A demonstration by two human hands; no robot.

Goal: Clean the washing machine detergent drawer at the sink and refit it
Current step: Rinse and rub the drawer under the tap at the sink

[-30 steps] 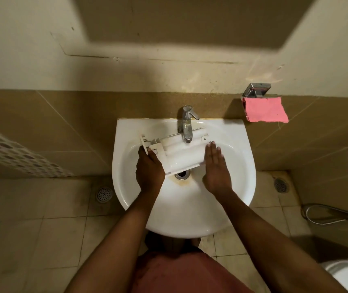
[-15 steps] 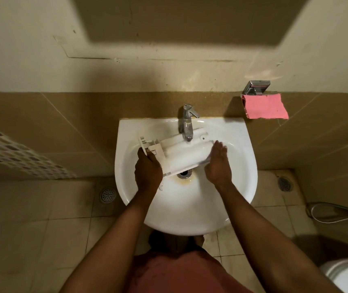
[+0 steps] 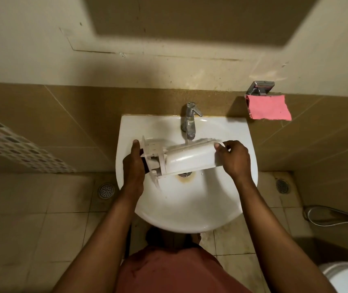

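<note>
The white plastic detergent drawer [image 3: 188,158] lies across the white sink [image 3: 186,210], underside turned toward me, just below the chrome tap [image 3: 189,121]. A thin stream of water falls from the spout onto it. My left hand [image 3: 134,163] grips its left end, by the front panel, thumb up along the edge. My right hand [image 3: 233,158] holds the right end with curled fingers. The drain is partly hidden beneath the drawer.
A pink cloth [image 3: 269,111] hangs from a chrome holder [image 3: 260,87] on the wall at the right. Floor drains [image 3: 105,190] sit either side of the sink. A hose [image 3: 335,216] lies at the right, a toilet rim [image 3: 346,275] at the lower right.
My right hand went from lying flat on the drawer to gripping its right end. The drawer has turned and now lies more level under the tap.
</note>
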